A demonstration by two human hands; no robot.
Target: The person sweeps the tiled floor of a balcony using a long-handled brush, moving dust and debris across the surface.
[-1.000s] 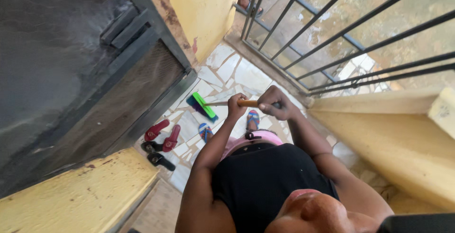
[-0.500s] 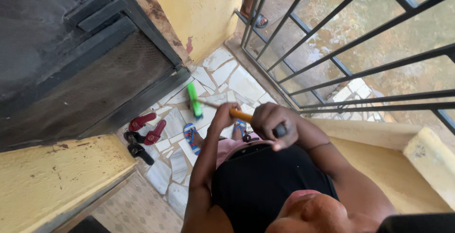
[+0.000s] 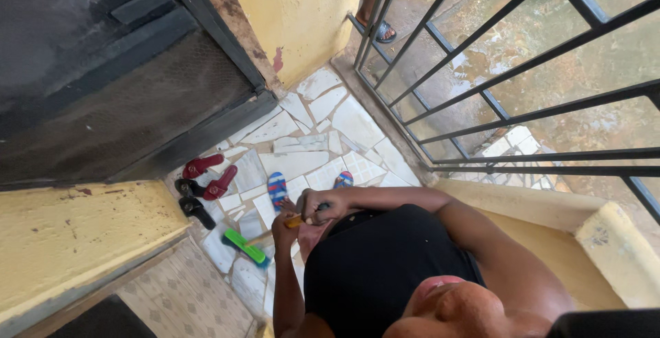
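Looking straight down past a black top at a floor of broken white tile pieces (image 3: pixel 295 163). Both hands close together at the waist: left hand (image 3: pixel 284 229) and right hand (image 3: pixel 317 205) gripping the yellow wooden handle (image 3: pixel 294 221) of a broom with a bright green brush head (image 3: pixel 245 247) resting on the tiles. Feet in blue striped flip-flops (image 3: pixel 277 189). Nearby, a pair of red sandals (image 3: pixel 210 175) beside a pair of black sandals (image 3: pixel 190 200). Dark metal door (image 3: pixel 110 84) on the left, black barred railing (image 3: pixel 495 91) on the right, yellow painted wall (image 3: pixel 295 15) between.

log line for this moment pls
left hand | grips broom handle | right hand | on handle | green broom head | on tiled floor
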